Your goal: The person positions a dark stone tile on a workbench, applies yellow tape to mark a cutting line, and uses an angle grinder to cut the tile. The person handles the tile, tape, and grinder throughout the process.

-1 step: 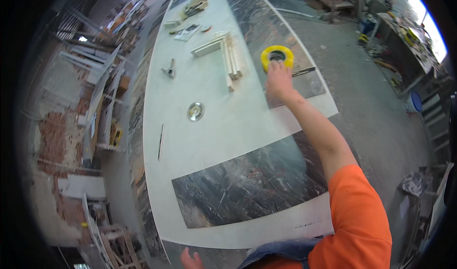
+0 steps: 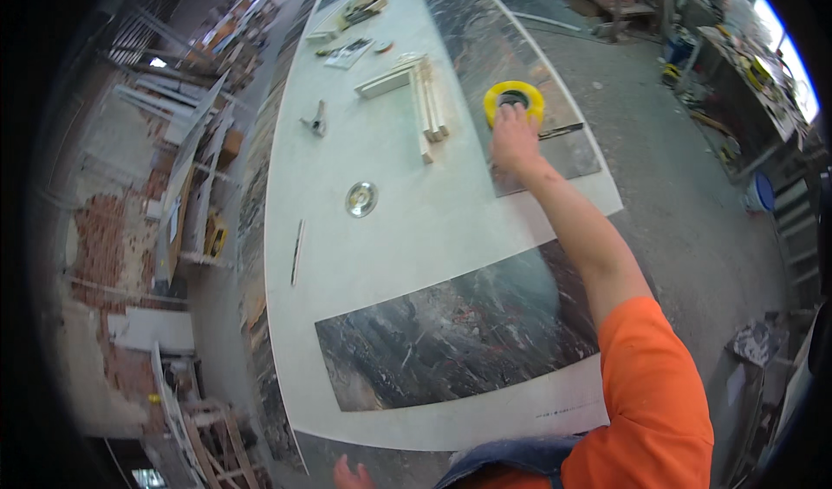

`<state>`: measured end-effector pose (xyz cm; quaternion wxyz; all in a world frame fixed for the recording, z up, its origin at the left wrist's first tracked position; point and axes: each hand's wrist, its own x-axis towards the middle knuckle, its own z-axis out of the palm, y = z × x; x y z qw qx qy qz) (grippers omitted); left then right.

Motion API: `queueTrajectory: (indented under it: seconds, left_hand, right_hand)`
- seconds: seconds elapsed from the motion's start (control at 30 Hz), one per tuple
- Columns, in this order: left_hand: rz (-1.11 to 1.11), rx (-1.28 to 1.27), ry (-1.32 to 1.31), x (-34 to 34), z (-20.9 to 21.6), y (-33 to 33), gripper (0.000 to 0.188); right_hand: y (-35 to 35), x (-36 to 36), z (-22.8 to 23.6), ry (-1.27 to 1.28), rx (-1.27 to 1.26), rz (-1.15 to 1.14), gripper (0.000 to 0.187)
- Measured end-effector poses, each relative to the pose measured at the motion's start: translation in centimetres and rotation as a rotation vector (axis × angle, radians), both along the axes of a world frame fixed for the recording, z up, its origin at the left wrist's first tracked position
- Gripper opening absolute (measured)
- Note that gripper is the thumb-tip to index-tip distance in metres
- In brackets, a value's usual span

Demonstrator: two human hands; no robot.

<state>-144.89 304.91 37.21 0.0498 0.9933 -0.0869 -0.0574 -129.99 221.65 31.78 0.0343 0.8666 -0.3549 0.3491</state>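
My right hand (image 2: 517, 140) reaches far across the table, its fingers over the near rim and hole of a roll of yellow tape (image 2: 535, 99). The roll lies flat on a dark marble-patterned panel (image 2: 568, 157) at the table's right side. My left hand (image 2: 351, 473) is low at the near edge, partly cut off by the picture, with its fingers apart and nothing seen in them. Closer to me, a dark marbled slab (image 2: 451, 324) lies across the pale table surface (image 2: 416, 242).
On the table are a round metal disc (image 2: 361, 199), a thin stick-like tool (image 2: 297, 252), a small metal tool (image 2: 316, 121) and several pale strips (image 2: 426, 112). Shelving with offcuts (image 2: 195, 177) stands left; a cluttered bench (image 2: 752, 82) and a bucket (image 2: 759, 192) stand right.
The view has shifted slightly, so the table's things appear a little farther right. My right hand keeps its place at the tape roll.
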Motion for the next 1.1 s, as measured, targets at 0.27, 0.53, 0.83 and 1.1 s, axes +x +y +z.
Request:
queueTrajectory:
  seconds: [0.27,0.53,0.83,1.1]
  left_hand:
    - [0.212,0.033,0.004,-12.7,1.4,-0.5,0.059]
    - [0.041,-0.153,-0.147,-2.6,5.0,-9.8,0.051]
    - [-0.408,-1.18,0.513,7.0,9.5,-26.1,0.074]
    - [-0.765,-1.412,1.256,1.4,12.5,-30.6,0.09]
  right_hand:
    - [-3.8,2.2,1.7,0.288,0.36,0.051,0.031]
    - [9.3,-12.4,13.8,-0.445,1.262,0.899,0.058]
    - [26.6,-25.5,16.1,-0.776,2.007,1.429,0.072]
    - [33.1,-33.4,14.9,-1.019,2.07,1.451,0.077]
